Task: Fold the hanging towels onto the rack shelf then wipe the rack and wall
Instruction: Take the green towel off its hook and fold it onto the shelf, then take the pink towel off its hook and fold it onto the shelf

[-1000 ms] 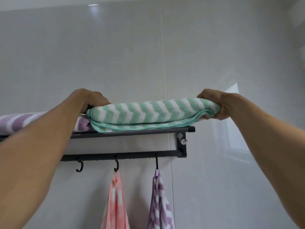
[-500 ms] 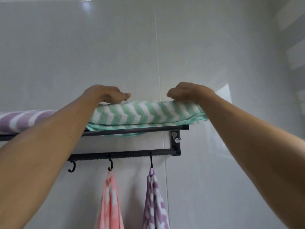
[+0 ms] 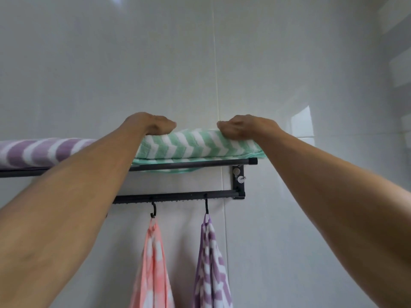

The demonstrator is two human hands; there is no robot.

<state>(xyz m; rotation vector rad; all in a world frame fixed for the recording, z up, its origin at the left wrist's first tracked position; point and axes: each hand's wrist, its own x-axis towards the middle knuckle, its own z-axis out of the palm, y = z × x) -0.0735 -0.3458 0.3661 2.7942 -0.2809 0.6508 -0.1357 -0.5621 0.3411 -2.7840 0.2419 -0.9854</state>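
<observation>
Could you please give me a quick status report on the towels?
Both hands, left and right, press on folded green towel on rack shelf. Pink towel and purple towel hang on hooks. Nothing blocking.

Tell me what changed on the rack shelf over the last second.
Both hands left the ends of the folded green-and-white striped towel and moved inward; left hand and right hand now press on its top. The towel stayed on the black metal rack; pink towel and purple towel still hang.
</observation>
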